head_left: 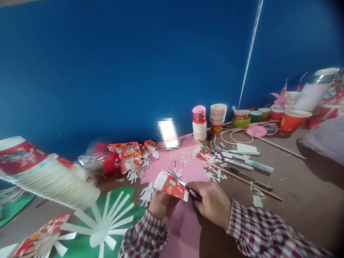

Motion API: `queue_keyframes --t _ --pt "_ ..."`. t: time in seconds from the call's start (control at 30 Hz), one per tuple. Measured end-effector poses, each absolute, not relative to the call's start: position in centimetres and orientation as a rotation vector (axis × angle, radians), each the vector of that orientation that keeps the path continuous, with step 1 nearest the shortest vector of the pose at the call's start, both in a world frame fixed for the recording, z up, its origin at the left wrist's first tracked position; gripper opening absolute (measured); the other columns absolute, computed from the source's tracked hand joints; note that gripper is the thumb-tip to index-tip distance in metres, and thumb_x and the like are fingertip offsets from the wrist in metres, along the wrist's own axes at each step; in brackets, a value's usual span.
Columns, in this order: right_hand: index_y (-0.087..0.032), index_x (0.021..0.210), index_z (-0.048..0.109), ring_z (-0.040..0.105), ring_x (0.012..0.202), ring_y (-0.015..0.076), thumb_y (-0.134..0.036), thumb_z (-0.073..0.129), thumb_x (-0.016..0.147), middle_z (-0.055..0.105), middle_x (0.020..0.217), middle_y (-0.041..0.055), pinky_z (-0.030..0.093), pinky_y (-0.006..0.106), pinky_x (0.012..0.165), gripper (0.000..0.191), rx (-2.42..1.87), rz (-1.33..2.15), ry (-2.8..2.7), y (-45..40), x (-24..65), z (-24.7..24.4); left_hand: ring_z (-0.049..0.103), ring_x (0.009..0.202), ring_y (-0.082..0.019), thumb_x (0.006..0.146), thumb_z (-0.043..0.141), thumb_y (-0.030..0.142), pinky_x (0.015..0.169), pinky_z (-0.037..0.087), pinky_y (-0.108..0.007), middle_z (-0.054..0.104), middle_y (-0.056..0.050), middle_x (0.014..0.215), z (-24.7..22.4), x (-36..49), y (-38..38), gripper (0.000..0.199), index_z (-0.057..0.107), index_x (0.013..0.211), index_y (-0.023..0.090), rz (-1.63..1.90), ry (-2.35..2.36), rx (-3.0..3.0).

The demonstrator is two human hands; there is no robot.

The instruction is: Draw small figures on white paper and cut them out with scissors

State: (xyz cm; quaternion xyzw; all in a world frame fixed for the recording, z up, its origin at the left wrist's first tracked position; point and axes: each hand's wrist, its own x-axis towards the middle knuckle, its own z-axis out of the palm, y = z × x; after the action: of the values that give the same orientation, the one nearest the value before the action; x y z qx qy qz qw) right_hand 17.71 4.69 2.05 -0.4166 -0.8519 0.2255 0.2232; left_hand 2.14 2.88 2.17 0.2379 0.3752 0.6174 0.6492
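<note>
My left hand (162, 206) grips a red and white printed piece of paper cup (172, 187) from below, over a pink sheet (185, 236). Black-handled scissors (179, 179) are in my right hand (213, 202), their blades lying along the upper edge of the piece. Whether the blades are cutting into it I cannot tell. Small paper scraps (185, 161) litter the pink sheet beyond my hands. Just left of my left hand lies a white cut-out figure (147, 194). Farther back is a group of cut-out figures with red and yellow parts (131, 161).
A long tilted stack of paper cups (53, 175) leans in from the left, above a white fan-cut cup (103, 229) on green paper (126, 195). Pens (239, 163) and a thin stick (249, 184) lie at right. Upright cup stacks (218, 116) stand near the blue wall (120, 64).
</note>
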Motion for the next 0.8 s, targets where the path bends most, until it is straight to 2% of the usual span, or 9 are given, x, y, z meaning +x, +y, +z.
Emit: queue_keyframes --t 0.37,0.53,0.8 --pt "-0.02 0.082 0.056 0.06 0.075 0.016 -0.017 0.049 0.078 0.065 0.077 0.0019 0.034 0.023 0.063 0.008 -1.173 0.574 -2.369 4.8 17.79 1.95 0.063 0.066 -0.013 0.051 0.081 0.016 0.06 0.052 -0.021 0.067 -0.001 0.07 2.16 2.12 3.01 0.027 0.065 0.072 0.014 1.39 0.842 0.522" --pt "-0.019 0.083 0.058 0.059 0.074 0.0153 -0.019 0.051 0.078 0.065 0.076 0.0016 0.033 0.022 0.062 0.008 -1.205 0.533 -2.382 4.85 17.8 2.0 0.062 0.063 -0.012 0.053 0.079 0.017 0.061 0.051 -0.021 0.066 0.0 0.066 2.2 1.91 2.91 0.021 0.064 0.067 0.014 1.374 0.837 0.55" --pt "-0.021 0.083 0.058 0.059 0.073 0.0144 -0.018 0.053 0.076 0.064 0.076 0.0004 0.032 0.022 0.062 0.01 -1.196 0.511 -2.403 4.94 17.88 1.83 0.063 0.065 -0.013 0.055 0.077 0.015 0.065 0.051 -0.023 0.068 -0.002 0.067 2.13 1.72 2.89 0.018 0.066 0.07 0.014 1.372 0.865 0.587"
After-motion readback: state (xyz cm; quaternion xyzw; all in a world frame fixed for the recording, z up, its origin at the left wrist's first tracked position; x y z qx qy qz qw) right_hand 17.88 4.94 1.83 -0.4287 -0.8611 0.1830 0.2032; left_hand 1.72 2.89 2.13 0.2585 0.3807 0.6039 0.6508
